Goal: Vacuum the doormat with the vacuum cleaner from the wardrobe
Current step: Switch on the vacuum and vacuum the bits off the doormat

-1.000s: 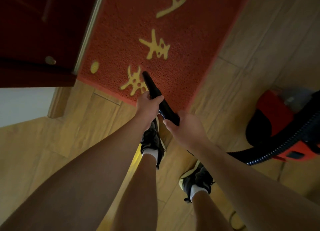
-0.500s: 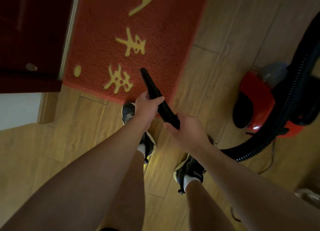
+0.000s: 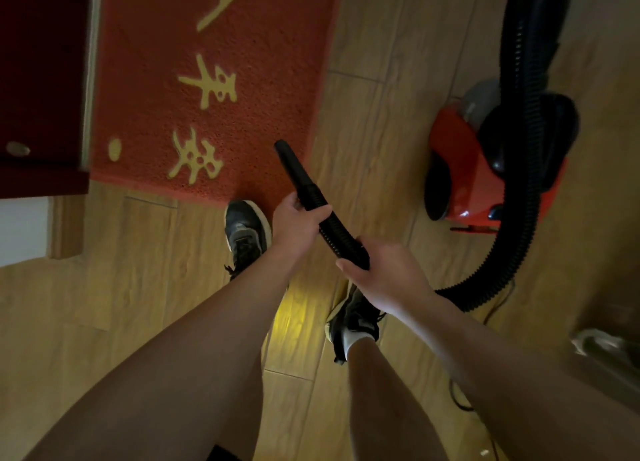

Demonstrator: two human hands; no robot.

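Steering grip, noted from beside the person: left hand (image 3: 298,220) curled round the black nozzle (image 3: 299,175) near its joint with the ribbed hose (image 3: 523,197), apparently to aim it. The right hand (image 3: 388,273) is wrapped round the hose just behind, likely taking its weight and feeding slack. Nozzle slants toward eleven o'clock, tip over the near right corner of the red doormat (image 3: 156,90); whether the tip touches the pile cannot be told. Doormat lies at eleven to twelve o'clock of the person, yellow characters on it, left edge along a dark red door (image 3: 41,80). Red vacuum cleaner (image 3: 460,173) stands on the wooden floor (image 3: 374,90) at two o'clock, apart from the mat, presumably parked aside to leave the mat free, its hose looping round to the right hand. Left shoe (image 3: 246,225) toes the mat's near edge; right shoe (image 3: 349,318) is set back. Judged step: working the corner; how much of the mat is done cannot be told.
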